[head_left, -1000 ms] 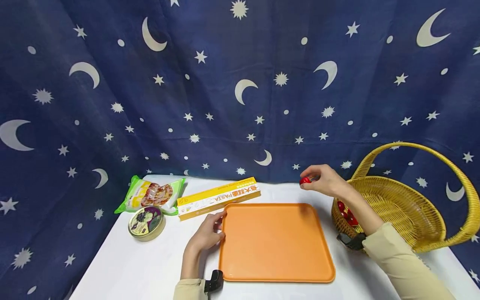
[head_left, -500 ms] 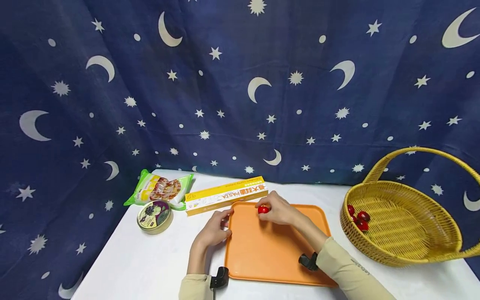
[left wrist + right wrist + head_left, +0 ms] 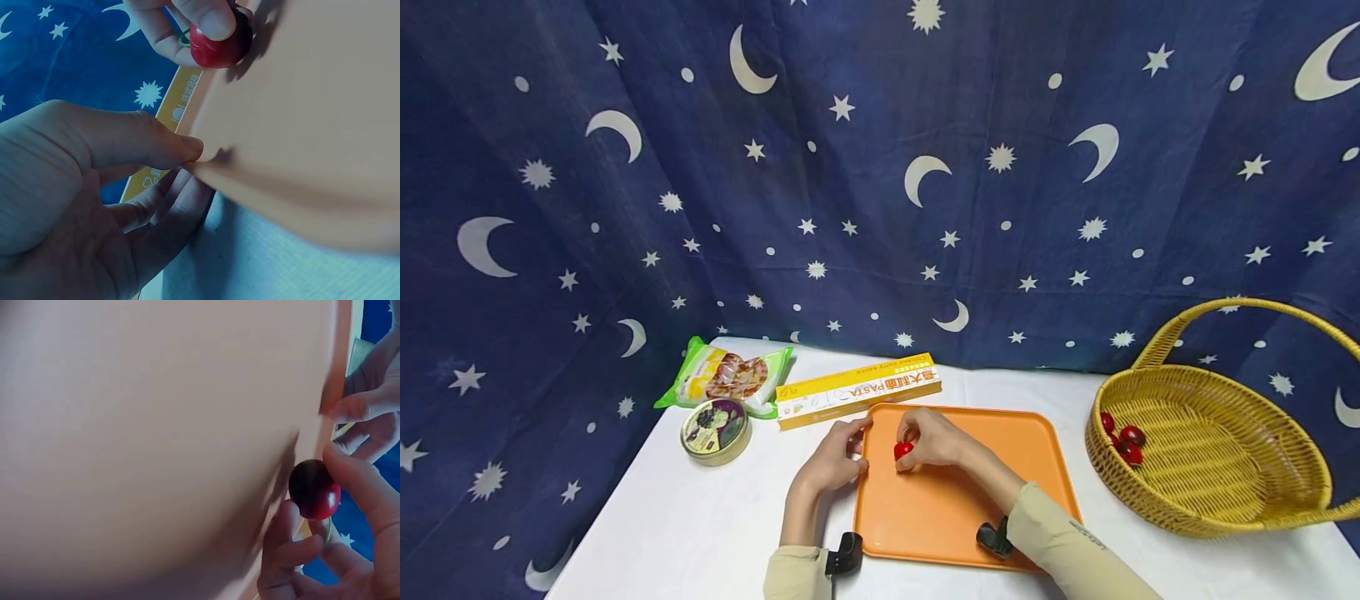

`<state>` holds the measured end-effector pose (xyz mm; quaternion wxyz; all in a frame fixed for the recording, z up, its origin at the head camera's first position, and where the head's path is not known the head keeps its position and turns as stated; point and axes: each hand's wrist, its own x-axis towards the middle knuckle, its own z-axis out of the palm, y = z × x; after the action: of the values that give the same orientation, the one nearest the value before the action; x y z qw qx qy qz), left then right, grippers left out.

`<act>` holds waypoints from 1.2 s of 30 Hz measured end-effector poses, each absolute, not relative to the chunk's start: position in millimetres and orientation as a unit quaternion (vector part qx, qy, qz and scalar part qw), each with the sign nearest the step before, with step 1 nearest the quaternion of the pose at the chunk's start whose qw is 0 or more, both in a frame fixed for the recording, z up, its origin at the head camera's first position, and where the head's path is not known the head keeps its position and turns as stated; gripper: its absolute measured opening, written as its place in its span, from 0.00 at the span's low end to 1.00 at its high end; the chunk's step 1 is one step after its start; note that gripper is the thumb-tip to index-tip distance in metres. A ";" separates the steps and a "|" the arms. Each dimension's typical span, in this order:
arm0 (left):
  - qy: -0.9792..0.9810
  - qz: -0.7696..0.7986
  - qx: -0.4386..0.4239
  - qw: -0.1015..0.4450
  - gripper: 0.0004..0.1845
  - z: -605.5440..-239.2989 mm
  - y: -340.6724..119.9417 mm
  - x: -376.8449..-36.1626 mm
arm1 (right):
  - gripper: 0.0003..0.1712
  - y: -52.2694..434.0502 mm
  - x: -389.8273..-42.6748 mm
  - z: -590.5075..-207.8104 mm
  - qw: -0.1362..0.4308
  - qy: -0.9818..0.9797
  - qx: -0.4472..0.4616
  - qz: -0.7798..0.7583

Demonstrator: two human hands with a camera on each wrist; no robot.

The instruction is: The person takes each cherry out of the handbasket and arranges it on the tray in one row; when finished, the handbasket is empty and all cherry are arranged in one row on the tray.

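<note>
A white tabletop is backed by a dark blue curtain printed with moons and stars. An orange tray is set near the front edge, and a wicker basket at the right edge. A red cherry tomato is pinched in the grip of the right hand over the tray's far left corner. The tray's left rim is pinched between thumb and fingers of the left hand.
</note>
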<state>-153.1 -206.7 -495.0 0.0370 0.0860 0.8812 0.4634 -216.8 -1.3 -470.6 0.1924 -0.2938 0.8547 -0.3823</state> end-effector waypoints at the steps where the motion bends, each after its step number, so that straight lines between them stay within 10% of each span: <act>1: 0.882 0.463 0.084 0.040 0.37 -494.6 -206.6 -153.0 | 0.19 -2.2 -217.3 -470.6 0.198 0.852 -0.293 -0.387; 14: 0.880 0.465 0.082 0.046 0.38 -497.4 -205.0 -155.4 | 0.49 -10.4 -215.2 -473.3 0.217 0.846 -0.225 -0.433; 36: 0.890 0.447 0.070 0.054 0.37 -495.9 -206.6 -154.9 | 0.43 -5.1 -214.4 -469.1 0.198 0.873 -0.197 -0.401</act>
<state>-154.9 -206.6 -495.9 0.0540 0.0698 0.8901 0.4472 -214.4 -5.1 -469.1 0.1980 -0.1972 0.8726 -0.4006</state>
